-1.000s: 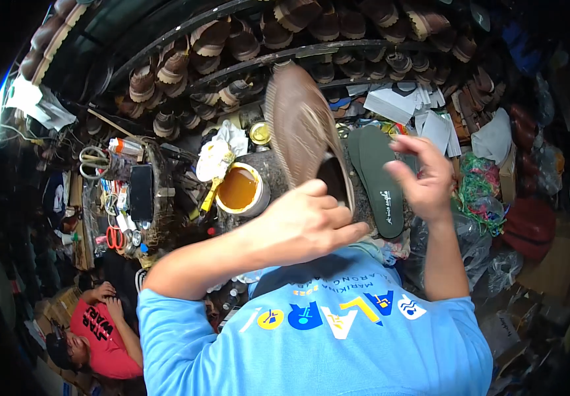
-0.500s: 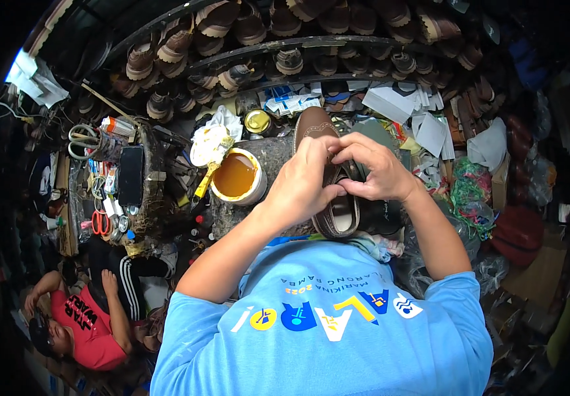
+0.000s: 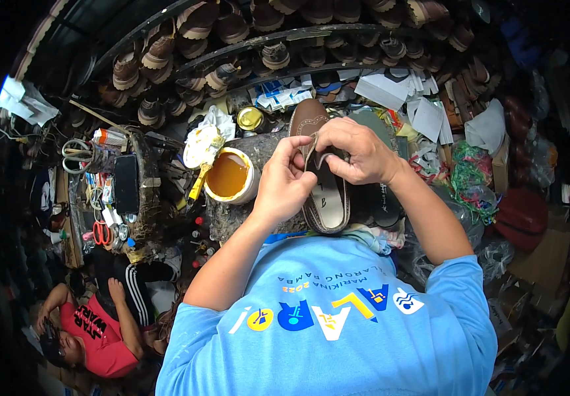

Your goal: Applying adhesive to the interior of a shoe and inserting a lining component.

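A brown leather shoe (image 3: pixel 307 115) with perforated trim on its toe lies in front of me, toe pointing away. Its pale insole (image 3: pixel 332 206) shows through the opening. My left hand (image 3: pixel 285 179) pinches the left upper edge of the shoe between thumb and fingers. Over the throat of the shoe, my right hand (image 3: pixel 359 153) is closed, with its bent fingers at the same raised edge and its thumb tucked beneath. Both hands hide part of the shoe's middle, and the fine detail between their fingertips is hard to make out. A dark green sheet (image 3: pixel 384 198) lies just right of the shoe.
A white tub of amber liquid (image 3: pixel 227 177) stands left of the shoe, a yellow-handled brush (image 3: pixel 199 183) against it. Behind is a gold-lidded jar (image 3: pixel 250 119). Scissors (image 3: pixel 102 232) and a black phone (image 3: pixel 126 185) lie farther left. Shelved shoes (image 3: pixel 275 57) line the back. Another person (image 3: pixel 99 335) is lower left.
My hands have spread slightly apart, pulling the shoe's upper edge up and leftward. More of the insole now shows. The whole view has shifted a little.
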Action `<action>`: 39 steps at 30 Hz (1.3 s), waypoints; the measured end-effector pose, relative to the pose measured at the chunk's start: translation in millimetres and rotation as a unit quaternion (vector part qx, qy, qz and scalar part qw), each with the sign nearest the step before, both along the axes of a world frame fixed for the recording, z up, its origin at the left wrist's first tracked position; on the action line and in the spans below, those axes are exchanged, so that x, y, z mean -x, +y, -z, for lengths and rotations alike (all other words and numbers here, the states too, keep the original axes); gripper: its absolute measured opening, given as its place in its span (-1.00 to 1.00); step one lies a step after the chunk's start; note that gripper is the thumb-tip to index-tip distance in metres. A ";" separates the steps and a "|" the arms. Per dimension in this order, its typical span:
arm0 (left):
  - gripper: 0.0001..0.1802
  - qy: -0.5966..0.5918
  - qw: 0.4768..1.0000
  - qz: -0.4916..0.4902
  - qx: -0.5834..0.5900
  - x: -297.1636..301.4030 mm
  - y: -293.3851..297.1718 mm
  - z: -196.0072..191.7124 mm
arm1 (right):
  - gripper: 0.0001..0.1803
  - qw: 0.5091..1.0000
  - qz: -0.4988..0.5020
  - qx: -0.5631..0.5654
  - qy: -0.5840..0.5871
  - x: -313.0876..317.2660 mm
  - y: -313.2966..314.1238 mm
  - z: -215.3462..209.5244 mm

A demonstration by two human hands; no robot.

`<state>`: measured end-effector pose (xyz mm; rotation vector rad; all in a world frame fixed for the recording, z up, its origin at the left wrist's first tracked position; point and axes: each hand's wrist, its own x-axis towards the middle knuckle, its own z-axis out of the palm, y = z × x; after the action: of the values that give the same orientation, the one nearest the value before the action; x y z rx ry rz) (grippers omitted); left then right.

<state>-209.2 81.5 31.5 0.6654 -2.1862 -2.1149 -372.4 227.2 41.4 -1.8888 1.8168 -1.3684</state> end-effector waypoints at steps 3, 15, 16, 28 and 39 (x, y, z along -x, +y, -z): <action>-0.29 0.005 0.978 0.007 0.207 1.2 4.3 -10.1 | -0.73 0.999 0.024 0.033 -0.016 -4.4 -3.1 8.3; -0.32 0.118 0.885 0.127 0.431 30.1 -19.8 -28.2 | -0.64 0.986 0.030 0.044 0.158 9.5 -0.6 4.9; -0.33 0.116 0.885 0.123 0.433 31.5 -22.3 -28.9 | -0.64 0.986 0.038 0.043 0.156 13.0 1.5 2.1; -0.42 0.023 0.935 0.129 0.329 42.7 -38.1 -37.3 | -0.78 0.999 0.043 0.007 -0.006 13.1 -4.1 14.9; -0.25 0.016 0.955 0.125 0.267 21.6 -40.9 -25.4 | -0.71 0.997 0.033 0.018 -0.062 8.6 -10.4 17.9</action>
<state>-230.8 40.5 56.9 0.3197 -2.7670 -1.4686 -381.0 216.9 23.6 -1.7337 1.8210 -1.5139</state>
